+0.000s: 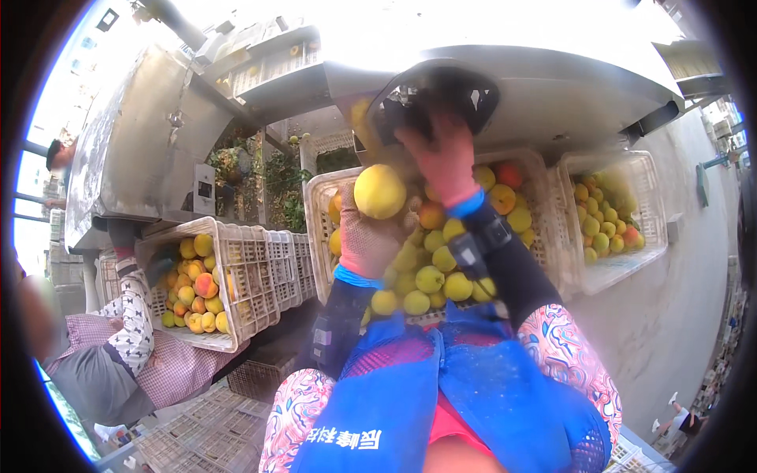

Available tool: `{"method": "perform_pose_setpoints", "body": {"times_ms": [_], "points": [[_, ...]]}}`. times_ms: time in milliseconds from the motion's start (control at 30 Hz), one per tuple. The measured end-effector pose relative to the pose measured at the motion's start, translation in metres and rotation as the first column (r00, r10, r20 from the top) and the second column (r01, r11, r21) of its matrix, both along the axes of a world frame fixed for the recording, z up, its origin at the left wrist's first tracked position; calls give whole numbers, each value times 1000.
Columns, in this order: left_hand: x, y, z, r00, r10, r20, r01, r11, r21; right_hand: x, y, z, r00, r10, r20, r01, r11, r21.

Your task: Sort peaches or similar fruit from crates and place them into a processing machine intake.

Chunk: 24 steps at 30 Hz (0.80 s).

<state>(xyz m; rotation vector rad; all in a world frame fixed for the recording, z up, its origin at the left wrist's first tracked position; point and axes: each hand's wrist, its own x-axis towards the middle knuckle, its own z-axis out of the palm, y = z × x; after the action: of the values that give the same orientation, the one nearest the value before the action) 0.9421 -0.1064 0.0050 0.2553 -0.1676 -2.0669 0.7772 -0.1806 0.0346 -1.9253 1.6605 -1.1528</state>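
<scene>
My left hand (369, 240), in a mesh-like glove with a blue band at the wrist, is closed around a large yellow peach (380, 191) above a white plastic crate (319, 229). Yellow-green and reddish peaches (430, 279) fill this crate in front of my body. Farther off, my right hand (445, 162) reaches up to a dark rounded opening (434, 91) on the metal machine. Its thumb shows at the side, while the other fingers blur into the dark area. Whether it holds anything is hidden.
The machine's metal panel (568, 98) overhangs the crate. Another peach crate (650, 169) stands at right. At left, a person (130, 331) sits beside a tilted crate (248, 276) of peaches. Stacked crates (209, 430) lie lower left.
</scene>
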Motion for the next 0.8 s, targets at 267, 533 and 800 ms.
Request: {"method": "perform_pose_setpoints", "body": {"times_ms": [267,533,800], "points": [[-10,6,24,990,-5,143,-15,989,144,7,81,6,964,223,147,-201,968,-150],[13,-15,6,921,-30,388,88,987,-133,11,104,28,972,79,220,-98,992,74],[12,-15,-15,551,310,775,28,921,-389,4,56,-7,996,-53,71,69,967,-247]]}}
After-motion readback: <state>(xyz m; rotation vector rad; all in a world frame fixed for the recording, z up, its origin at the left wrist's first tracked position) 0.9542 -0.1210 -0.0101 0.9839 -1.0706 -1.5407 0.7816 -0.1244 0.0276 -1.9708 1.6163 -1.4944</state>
